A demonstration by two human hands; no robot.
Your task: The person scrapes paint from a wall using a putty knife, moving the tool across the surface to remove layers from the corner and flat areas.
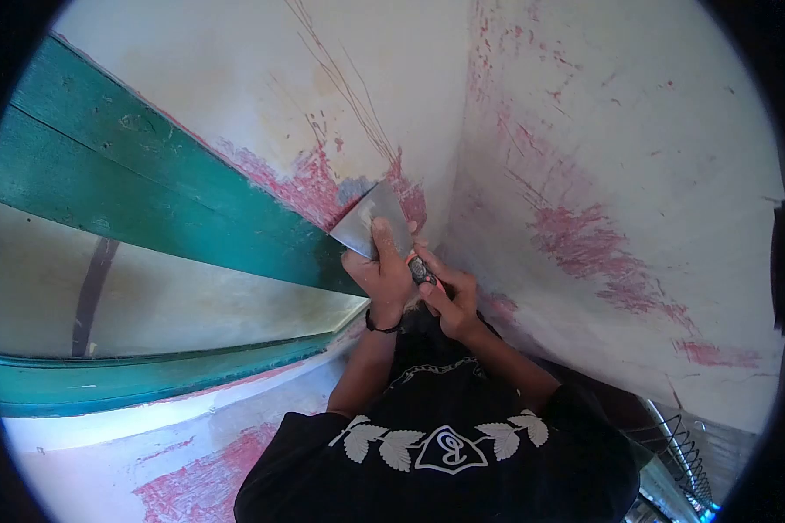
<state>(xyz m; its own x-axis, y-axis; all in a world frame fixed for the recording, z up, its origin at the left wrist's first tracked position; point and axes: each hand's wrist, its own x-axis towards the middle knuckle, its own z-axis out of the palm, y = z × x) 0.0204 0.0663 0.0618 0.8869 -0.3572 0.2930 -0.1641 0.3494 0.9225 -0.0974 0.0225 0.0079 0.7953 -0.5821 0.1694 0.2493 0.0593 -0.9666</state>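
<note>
A putty knife with a wide metal blade rests its edge against the wall, close to the corner and beside the green frame. My left hand, with a dark bracelet at the wrist, grips the blade, one digit laid along its face; its other fingers are partly hidden. My right hand is closed around the black and orange handle. Around the blade's edge the wall has red patches and a small grey patch.
A green wooden frame runs along the left, with a pale panel below its upper board. The right wall meets the other at a corner and carries red scuffed patches. Coiled wire shows at lower right.
</note>
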